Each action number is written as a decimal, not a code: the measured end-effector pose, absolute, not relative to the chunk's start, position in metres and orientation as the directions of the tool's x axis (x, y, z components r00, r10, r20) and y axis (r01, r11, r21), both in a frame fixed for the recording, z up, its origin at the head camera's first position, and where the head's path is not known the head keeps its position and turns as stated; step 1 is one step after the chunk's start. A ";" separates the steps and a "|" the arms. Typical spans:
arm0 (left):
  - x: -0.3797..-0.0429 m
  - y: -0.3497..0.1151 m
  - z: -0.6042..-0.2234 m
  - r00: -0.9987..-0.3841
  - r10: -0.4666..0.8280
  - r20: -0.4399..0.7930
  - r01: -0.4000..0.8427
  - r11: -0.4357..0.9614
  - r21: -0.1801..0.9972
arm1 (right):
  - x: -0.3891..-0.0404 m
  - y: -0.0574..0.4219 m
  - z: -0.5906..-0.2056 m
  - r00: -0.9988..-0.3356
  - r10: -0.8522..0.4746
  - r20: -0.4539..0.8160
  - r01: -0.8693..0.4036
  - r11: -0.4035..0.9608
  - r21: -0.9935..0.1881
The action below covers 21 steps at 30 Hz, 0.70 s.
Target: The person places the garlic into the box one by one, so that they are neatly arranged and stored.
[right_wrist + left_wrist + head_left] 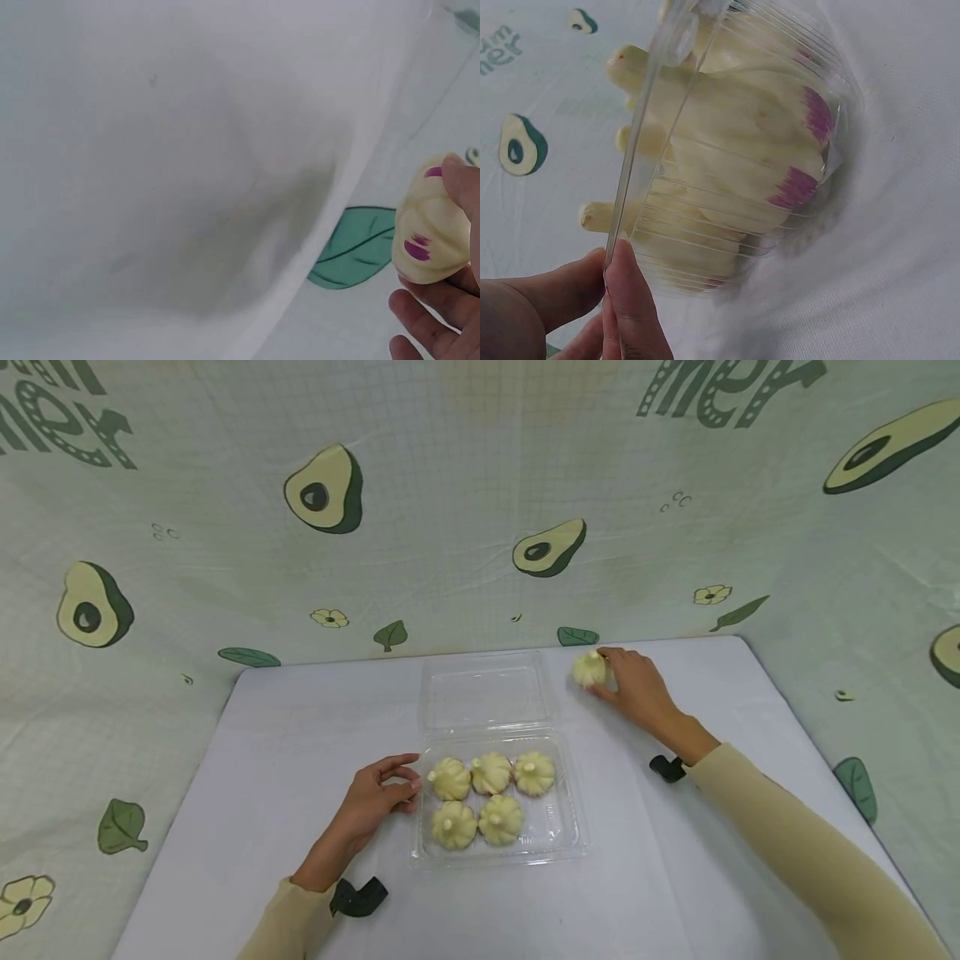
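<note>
My left hand (377,793) pinches the left rim of a clear plastic clamshell container (555,835) between thumb and fingers, seen closely in the left wrist view. Several pale garlic bulbs (491,773) sit in its base in two rows, stems up; purple patches mark their undersides. The back row has three, the front row two, with bare plastic at front right. Beyond the container, at the table's far side, my right hand (637,687) holds another garlic bulb (431,225). In the right wrist view, the thumb and fingers grip its sides, and purple marks show on it.
The container's transparent lid (486,693) lies folded back behind the base. A white cloth covers the table (300,718). Behind and beside it hangs a curtain (450,485) printed with avocados and leaves. Each wrist carries a black camera mount (360,897).
</note>
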<state>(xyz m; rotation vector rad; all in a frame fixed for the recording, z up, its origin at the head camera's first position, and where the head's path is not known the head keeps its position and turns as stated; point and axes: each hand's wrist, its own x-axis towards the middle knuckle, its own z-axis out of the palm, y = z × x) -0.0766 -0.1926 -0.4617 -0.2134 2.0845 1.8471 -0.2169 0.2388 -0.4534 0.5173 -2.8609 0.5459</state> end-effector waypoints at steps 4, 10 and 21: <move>-0.076 -0.193 -0.462 -0.928 0.119 -0.352 -0.335 0.142 0.931 | -0.200 0.238 -0.445 -0.907 -0.325 0.267 -0.402 0.858 -0.319; -0.076 -0.193 -0.462 -0.928 0.119 -0.354 -0.338 0.138 0.931 | -0.173 0.232 -0.430 -0.880 -0.368 0.301 -0.455 0.834 -0.311; -0.076 -0.191 -0.462 -0.932 0.102 -0.349 -0.334 0.135 0.933 | -0.130 0.216 -0.410 -0.833 -0.449 0.323 -0.542 0.780 -0.313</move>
